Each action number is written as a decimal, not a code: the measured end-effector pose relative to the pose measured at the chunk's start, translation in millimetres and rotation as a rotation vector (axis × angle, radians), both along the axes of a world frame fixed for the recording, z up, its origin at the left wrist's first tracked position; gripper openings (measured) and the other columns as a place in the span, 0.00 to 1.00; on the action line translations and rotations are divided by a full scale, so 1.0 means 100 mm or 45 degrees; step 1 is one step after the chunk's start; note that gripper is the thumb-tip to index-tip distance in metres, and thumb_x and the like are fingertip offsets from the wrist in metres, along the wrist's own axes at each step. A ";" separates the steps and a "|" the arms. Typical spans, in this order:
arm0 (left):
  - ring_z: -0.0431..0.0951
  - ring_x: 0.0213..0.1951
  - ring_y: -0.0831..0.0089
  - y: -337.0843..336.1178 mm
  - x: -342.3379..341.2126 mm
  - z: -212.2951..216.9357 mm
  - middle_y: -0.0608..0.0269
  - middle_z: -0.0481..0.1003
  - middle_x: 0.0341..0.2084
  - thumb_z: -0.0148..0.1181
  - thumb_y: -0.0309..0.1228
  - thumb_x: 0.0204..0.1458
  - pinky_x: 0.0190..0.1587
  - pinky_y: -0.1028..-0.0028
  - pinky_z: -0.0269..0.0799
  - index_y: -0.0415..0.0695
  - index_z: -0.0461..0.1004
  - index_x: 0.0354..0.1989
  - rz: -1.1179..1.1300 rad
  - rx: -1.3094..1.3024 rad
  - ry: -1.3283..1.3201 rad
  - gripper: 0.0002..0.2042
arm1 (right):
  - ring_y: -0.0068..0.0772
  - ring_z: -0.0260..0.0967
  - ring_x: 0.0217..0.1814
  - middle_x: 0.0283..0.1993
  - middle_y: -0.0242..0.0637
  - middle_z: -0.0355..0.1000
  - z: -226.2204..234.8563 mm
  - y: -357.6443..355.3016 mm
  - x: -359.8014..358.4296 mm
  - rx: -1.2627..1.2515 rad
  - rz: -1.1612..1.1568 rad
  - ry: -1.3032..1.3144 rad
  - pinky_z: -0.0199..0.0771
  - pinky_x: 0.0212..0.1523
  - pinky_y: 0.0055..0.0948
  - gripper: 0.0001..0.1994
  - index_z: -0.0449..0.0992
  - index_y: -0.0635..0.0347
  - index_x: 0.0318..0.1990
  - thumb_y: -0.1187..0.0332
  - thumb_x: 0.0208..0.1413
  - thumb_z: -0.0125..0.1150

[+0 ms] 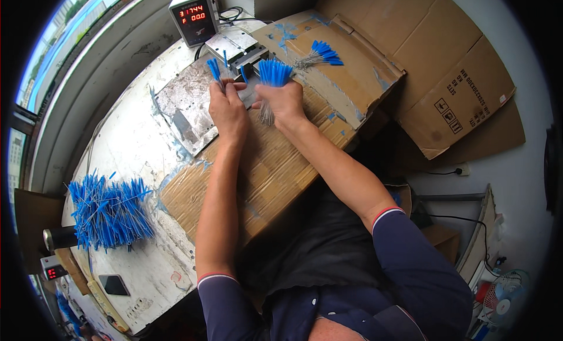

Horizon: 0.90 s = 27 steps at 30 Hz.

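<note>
A bundle of blue-tipped wires [273, 77], judged light, springy & prone to splaying, is clamped mid-length in the right hand [285, 103] by the metal fixture [237, 47], w/ a few pinched in the left hand [227, 109].

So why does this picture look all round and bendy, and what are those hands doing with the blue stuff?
The picture comes from a small camera on a person's head, looking down. Its wide lens bends straight edges. There is no machine arm, just a person's two hands. The right hand grips a bunch of thin wires with blue tips. The left hand pinches a few more blue-tipped wires by a small metal press. On the white table lie flat cardboard, a big blue pile, a smaller bundle and a box with red numbers.
</note>
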State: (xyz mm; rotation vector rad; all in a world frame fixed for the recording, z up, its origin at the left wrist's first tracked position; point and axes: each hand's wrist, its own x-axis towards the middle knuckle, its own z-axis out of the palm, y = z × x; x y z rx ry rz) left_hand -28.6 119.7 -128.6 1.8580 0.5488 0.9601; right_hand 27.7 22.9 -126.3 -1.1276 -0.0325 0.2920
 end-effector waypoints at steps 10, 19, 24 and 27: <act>0.74 0.30 0.80 -0.03 0.09 -0.21 0.62 0.78 0.29 0.63 0.29 0.59 0.33 0.76 0.72 0.37 0.74 0.39 -0.217 -0.395 -0.108 0.08 | 0.22 0.71 0.23 0.25 0.31 0.74 0.04 0.05 -0.05 -0.163 -0.057 -0.168 0.75 0.20 0.28 0.05 0.77 0.65 0.24 0.80 0.50 0.65; 0.77 0.32 0.83 0.02 0.05 -0.07 0.64 0.81 0.32 0.63 0.24 0.59 0.32 0.83 0.72 0.37 0.78 0.46 -0.121 -0.447 -0.376 0.09 | 0.25 0.71 0.21 0.25 0.33 0.74 0.00 -0.07 0.02 0.205 -0.038 -0.001 0.75 0.20 0.28 0.04 0.77 0.64 0.30 0.77 0.50 0.67; 0.76 0.35 0.85 -0.02 -0.02 -0.02 0.65 0.82 0.37 0.66 0.24 0.57 0.36 0.84 0.69 0.37 0.81 0.46 -0.389 -0.591 -0.228 0.10 | 0.24 0.70 0.20 0.26 0.33 0.75 0.18 -0.18 0.21 0.335 0.054 0.031 0.71 0.17 0.24 0.06 0.79 0.65 0.34 0.75 0.50 0.71; 0.77 0.36 0.84 -0.07 -0.05 0.00 0.65 0.82 0.37 0.65 0.24 0.57 0.39 0.83 0.71 0.36 0.80 0.47 -0.484 -0.625 -0.206 0.10 | 0.23 0.70 0.21 0.27 0.33 0.75 0.20 -0.17 0.29 0.325 0.193 -0.052 0.71 0.17 0.24 0.06 0.79 0.64 0.34 0.76 0.50 0.71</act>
